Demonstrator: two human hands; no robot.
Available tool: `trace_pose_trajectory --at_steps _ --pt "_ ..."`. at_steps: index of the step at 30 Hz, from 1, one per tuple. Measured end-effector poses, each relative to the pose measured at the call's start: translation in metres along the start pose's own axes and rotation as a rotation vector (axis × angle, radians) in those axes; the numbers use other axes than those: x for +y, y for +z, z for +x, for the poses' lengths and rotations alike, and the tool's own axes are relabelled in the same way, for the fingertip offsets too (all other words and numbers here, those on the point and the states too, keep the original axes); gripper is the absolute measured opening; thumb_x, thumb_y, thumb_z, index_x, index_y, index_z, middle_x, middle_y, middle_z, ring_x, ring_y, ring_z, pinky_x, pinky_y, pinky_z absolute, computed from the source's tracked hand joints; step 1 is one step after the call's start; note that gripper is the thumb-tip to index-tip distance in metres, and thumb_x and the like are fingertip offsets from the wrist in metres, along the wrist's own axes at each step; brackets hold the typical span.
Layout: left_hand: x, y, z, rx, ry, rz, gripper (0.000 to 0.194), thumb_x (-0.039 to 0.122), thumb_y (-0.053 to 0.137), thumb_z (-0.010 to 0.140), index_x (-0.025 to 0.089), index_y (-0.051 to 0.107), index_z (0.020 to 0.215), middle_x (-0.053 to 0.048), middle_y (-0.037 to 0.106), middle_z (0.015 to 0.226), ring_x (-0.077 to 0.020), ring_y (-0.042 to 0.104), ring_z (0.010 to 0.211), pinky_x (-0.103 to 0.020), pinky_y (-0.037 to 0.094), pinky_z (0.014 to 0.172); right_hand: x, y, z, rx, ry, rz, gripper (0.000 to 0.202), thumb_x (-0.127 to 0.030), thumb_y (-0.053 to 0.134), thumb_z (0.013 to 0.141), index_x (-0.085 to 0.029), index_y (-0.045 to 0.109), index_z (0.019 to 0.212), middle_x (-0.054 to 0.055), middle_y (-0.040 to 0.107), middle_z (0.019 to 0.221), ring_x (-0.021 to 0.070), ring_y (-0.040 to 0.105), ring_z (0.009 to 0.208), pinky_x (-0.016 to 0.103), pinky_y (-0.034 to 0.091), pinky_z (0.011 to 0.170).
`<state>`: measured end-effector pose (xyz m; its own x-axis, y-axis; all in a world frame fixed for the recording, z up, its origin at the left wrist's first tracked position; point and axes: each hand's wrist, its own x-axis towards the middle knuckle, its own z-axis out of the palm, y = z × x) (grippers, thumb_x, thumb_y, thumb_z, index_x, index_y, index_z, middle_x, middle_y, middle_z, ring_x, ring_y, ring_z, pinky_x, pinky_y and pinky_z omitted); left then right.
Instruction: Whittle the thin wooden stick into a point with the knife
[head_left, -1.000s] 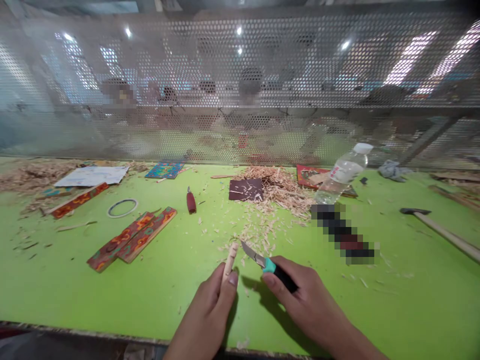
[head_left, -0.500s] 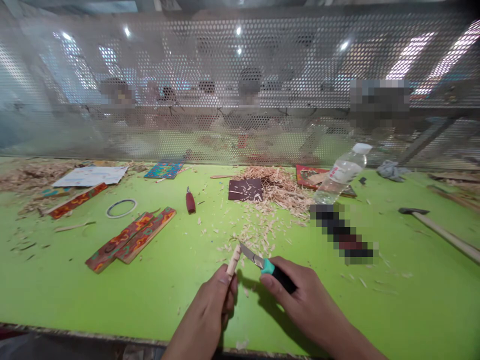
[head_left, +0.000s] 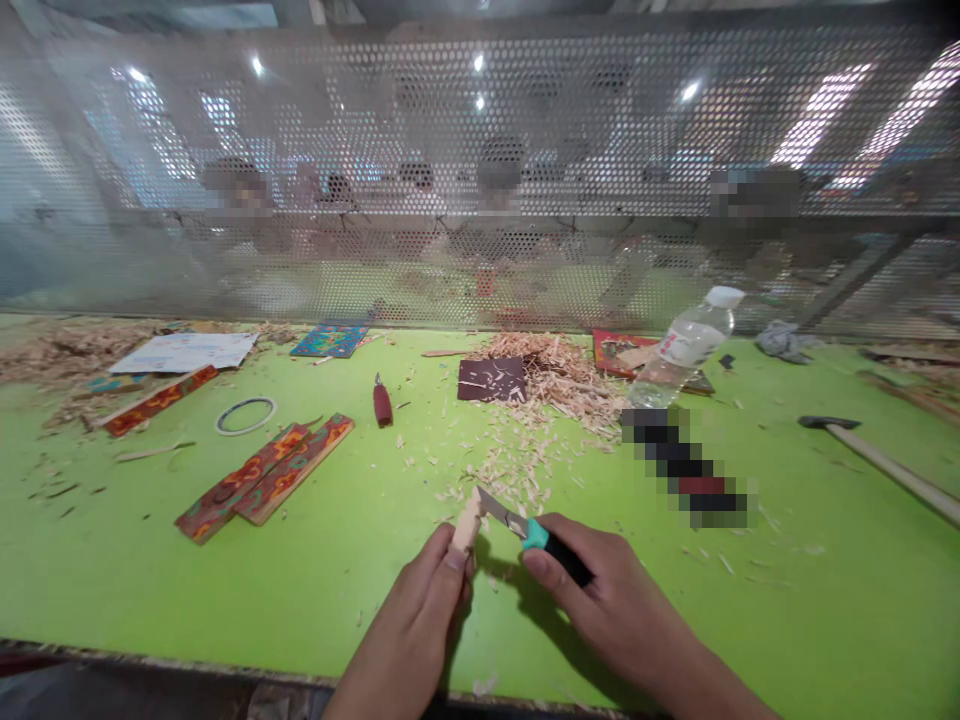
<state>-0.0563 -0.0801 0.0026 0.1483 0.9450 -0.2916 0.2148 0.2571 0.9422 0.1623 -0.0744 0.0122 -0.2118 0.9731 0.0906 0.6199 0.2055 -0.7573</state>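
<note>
A small pale stick of wood (head_left: 466,526), carved near its top, stands tilted up out of my left hand (head_left: 425,600), whose thumb and fingers are closed around its lower part. My right hand (head_left: 600,585) is wrapped round the black and teal handle of a carving knife (head_left: 517,522). The blade points up and left, its tip at the upper end of the wood. Loose wood shavings (head_left: 517,470) lie on the green table (head_left: 300,590) just beyond both hands.
Ahead lie a red-handled carving knife (head_left: 382,402), a dark sandpaper sheet (head_left: 491,380) and a shavings heap (head_left: 570,385). Painted wood strips (head_left: 292,470) and a tape ring (head_left: 246,415) are left; a plastic bottle (head_left: 686,345) and a hammer (head_left: 892,465) right. A perforated metal screen (head_left: 420,260) closes the back.
The stick has turned in my left hand, so a broader, smoother face shows now. My left thumb has shifted with it. The knife and right hand stay almost where they were.
</note>
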Motion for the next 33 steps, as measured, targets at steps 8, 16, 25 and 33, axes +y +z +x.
trace_pose_trajectory --at_steps 8,16,25,33 --pt "0.006 -0.004 0.0021 -0.163 0.065 0.169 0.073 0.065 0.052 0.099 0.015 0.043 0.151 -0.019 0.06 0.146 -0.035 0.041 0.149 -0.046 0.035 0.122 -0.0042 -0.0027 0.0002 -0.183 -0.047 -0.074 0.046 -0.059 0.05 0.104 -0.021 0.063 0.082 0.001 0.069 0.075 0.0175 0.057 0.068 0.028 0.034 0.061" --pt "0.0062 -0.004 0.0018 -0.321 0.101 -0.111 0.066 0.054 0.065 0.097 0.019 0.042 0.148 -0.014 0.068 0.132 -0.0265 0.066 0.118 -0.037 0.051 0.106 -0.0059 -0.0025 0.0009 -0.229 -0.082 -0.087 0.04 -0.053 0.059 0.102 -0.021 0.063 0.079 -0.001 0.066 0.072 0.0158 0.056 0.065 0.026 0.034 0.061" --pt "0.0034 -0.0031 0.0041 -0.231 0.135 0.094 0.047 0.061 0.055 0.101 0.019 0.06 0.121 -0.007 0.071 0.11 -0.0269 0.063 0.111 -0.034 0.049 0.097 -0.0042 -0.0006 0.0011 -0.245 -0.062 -0.102 0.044 -0.058 0.057 0.103 -0.02 0.066 0.082 0.001 0.07 0.075 0.0172 0.059 0.068 0.026 0.035 0.062" --pt "0.0025 -0.0037 0.0029 -0.214 0.128 0.19 0.049 0.064 0.053 0.101 0.019 0.059 0.121 -0.008 0.071 0.11 -0.0303 0.062 0.114 -0.036 0.047 0.096 -0.0029 -0.0024 0.0036 -0.269 -0.076 -0.048 0.042 -0.056 0.057 0.102 -0.02 0.066 0.083 0.0 0.07 0.075 0.0163 0.059 0.067 0.026 0.034 0.061"
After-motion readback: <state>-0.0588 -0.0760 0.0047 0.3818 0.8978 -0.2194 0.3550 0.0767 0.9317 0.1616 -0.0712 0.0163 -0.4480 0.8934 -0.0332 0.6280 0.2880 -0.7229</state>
